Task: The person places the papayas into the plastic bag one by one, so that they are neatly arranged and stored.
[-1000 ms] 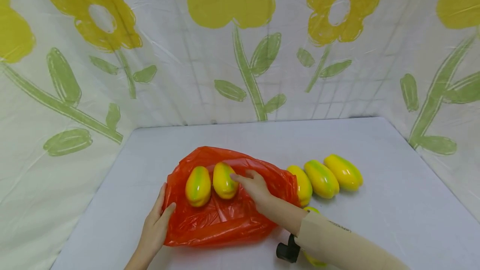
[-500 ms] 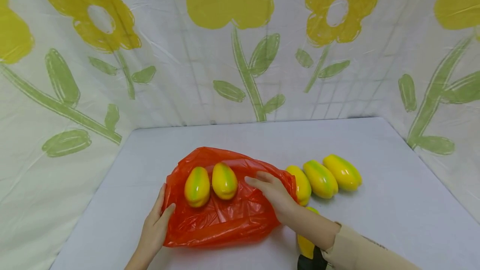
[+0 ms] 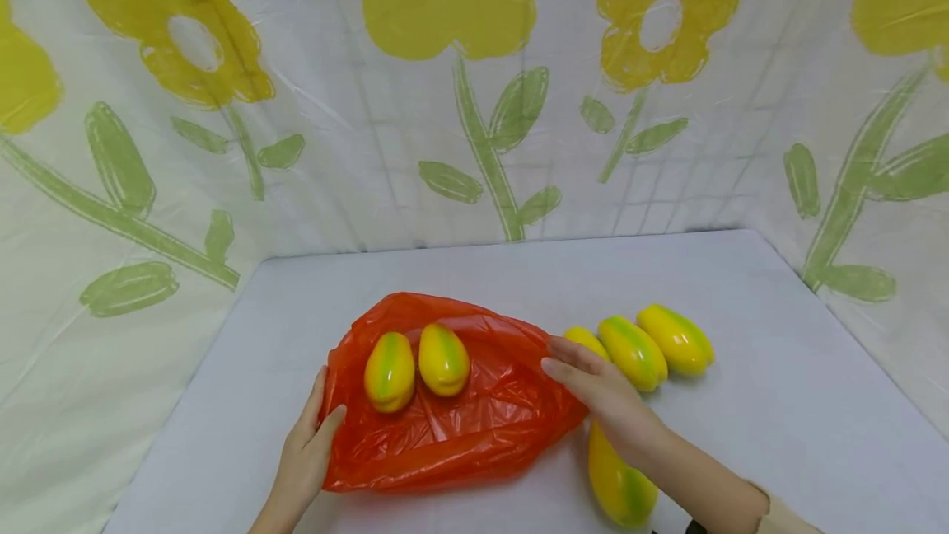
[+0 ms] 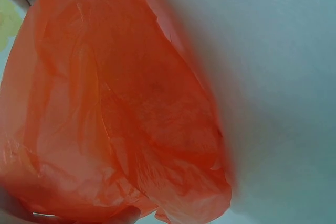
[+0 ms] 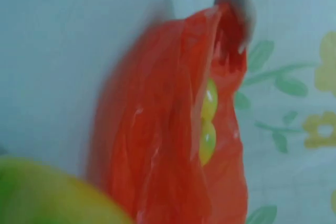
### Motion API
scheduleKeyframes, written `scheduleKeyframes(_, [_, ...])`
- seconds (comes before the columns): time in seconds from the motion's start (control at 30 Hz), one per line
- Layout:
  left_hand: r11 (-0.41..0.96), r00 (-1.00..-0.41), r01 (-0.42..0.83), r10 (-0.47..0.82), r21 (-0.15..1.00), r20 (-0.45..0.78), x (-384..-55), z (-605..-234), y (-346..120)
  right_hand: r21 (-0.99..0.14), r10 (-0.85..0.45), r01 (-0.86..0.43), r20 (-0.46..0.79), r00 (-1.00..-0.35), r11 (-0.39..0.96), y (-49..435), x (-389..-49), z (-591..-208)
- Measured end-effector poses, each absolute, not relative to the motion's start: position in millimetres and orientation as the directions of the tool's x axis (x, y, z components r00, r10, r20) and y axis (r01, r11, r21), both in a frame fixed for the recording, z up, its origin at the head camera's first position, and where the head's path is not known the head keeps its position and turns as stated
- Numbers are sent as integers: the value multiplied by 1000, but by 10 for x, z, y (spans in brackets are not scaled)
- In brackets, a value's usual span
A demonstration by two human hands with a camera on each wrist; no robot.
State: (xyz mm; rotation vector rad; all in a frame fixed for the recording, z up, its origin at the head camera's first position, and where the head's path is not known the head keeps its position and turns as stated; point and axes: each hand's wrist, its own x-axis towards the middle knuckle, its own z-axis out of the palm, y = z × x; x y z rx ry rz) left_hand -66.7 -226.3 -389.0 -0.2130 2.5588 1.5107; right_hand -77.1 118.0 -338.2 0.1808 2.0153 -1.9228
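Observation:
A red plastic bag (image 3: 474,456) lies on the table with its mouth spread. Two glossy yellow papayas with green streaks, one at the left (image 3: 390,371) and one beside it (image 3: 444,359), show inside. My left hand (image 3: 302,445) pinches the bag's left edge, thumb on the inner side. At the bag's right edge is my right hand (image 3: 611,394), fingers extended and holding nothing. It overlaps a papaya (image 3: 584,339) behind it and the upper end of a nearer papaya (image 3: 623,484). In the right wrist view a blurred papaya (image 5: 50,195) fills the lower left corner.
Two more papayas, one in the middle (image 3: 633,354) and one farthest right (image 3: 676,341), lie right of the bag on the white table (image 3: 771,386). A flower-printed curtain (image 3: 356,147) hangs behind the table and along its sides.
My right hand has let go of the right-hand papaya in the bag and moved right, out past the bag's edge. The left hand keeps its hold on the bag.

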Motion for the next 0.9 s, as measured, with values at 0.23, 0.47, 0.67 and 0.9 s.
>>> scheduleKeyframes(0.23, [466, -975, -211, -38, 859, -219, -661, -3901, -2266, -936, -127, 349, -351, -928, 35, 1533, -680, -3407])
scheduleKeyframes(0.47, [463, -974, -214, -39, 860, -221, -666, -3916, -2273, -930, -67, 367, -366, -928, 0, 1739, -587, -3567])
scheduleKeyframes(0.67, [465, -974, -216, -38, 859, -224, -665, -3916, -2276, -904, 9, 424, -425, -905, -50, 1840, -535, -3720])
scheduleKeyframes(0.9, [477, -980, -187, -33, 859, -195, -655, -3901, -2276, -872, 79, 489, -488, -869, -14, 1915, -458, -3888])
